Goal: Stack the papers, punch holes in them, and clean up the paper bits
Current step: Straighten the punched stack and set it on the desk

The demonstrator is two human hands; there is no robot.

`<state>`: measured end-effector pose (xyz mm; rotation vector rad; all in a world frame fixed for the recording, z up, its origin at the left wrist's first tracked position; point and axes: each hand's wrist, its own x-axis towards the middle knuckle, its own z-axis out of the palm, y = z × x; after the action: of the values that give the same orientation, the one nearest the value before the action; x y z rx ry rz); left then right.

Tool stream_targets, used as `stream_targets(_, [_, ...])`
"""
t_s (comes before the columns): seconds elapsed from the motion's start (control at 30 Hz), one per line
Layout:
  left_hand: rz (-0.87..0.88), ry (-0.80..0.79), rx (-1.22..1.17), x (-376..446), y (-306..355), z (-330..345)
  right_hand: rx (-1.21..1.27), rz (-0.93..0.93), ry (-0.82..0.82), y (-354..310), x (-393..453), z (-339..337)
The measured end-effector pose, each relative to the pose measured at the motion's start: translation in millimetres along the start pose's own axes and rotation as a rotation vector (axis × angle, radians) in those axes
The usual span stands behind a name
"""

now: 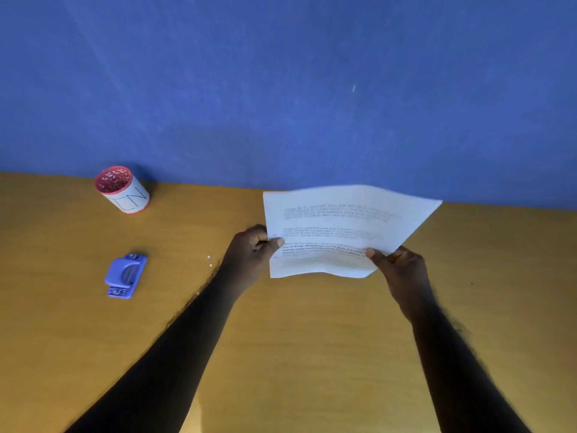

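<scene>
A stack of white printed papers (340, 226) is held up above the wooden table (296, 339), tilted toward me. My left hand (249, 250) pinches its left edge, thumb on top. My right hand (402, 267) grips its lower right corner. A blue hole punch (125, 275) lies on the table to the left, apart from both hands. Two small white paper bits (209, 261) lie on the table just left of my left wrist.
A red perforated cup with a white label (122, 189) stands at the back left near the blue wall (281, 89). The table's far edge meets that wall right behind the papers.
</scene>
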<state>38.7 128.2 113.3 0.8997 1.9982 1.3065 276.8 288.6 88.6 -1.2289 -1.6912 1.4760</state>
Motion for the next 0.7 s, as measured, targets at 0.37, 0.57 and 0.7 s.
stream_targets(0.37, [-0.025,-0.195,0.002,48,44,113,-0.09,0.019,0.198,8,29,-106])
stream_targets(0.57, [-0.189,-0.206,0.027,62,18,189,-0.215,0.137,0.26,59,46,-144])
stream_targets(0.7, [-0.253,-0.17,0.071,67,1,223,-0.309,0.211,0.27,91,54,-151])
